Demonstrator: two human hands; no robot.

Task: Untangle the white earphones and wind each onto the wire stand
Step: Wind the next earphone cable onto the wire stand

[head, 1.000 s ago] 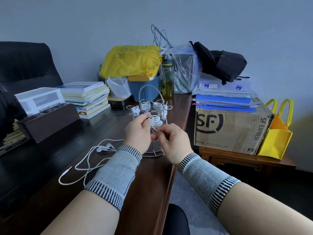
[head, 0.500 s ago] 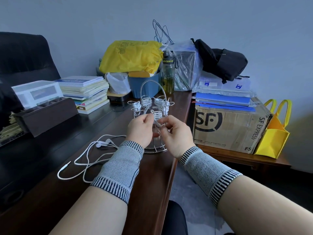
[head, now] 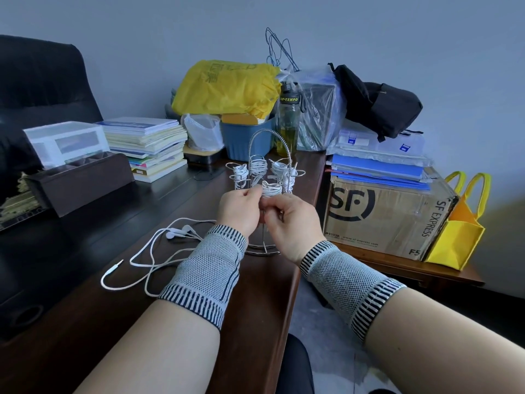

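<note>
Leftmost, a loose white earphone point(head: 159, 251) sprawls on the dark table point(head: 93, 223), well apart from the fingers, its cord running under the left wrist band point(head: 210, 274). Next, the left hand point(head: 241, 211) curls its fingertips against the wound cord bundle point(head: 271, 190) on the wire stand point(head: 268, 166); the actual pinch is hidden. Beside it, the right hand point(head: 292, 220) is curled, seemingly pinching a cord end just below that bundle, though this is hard to make out. The stand's lower stem is hidden behind both hands.
</note>
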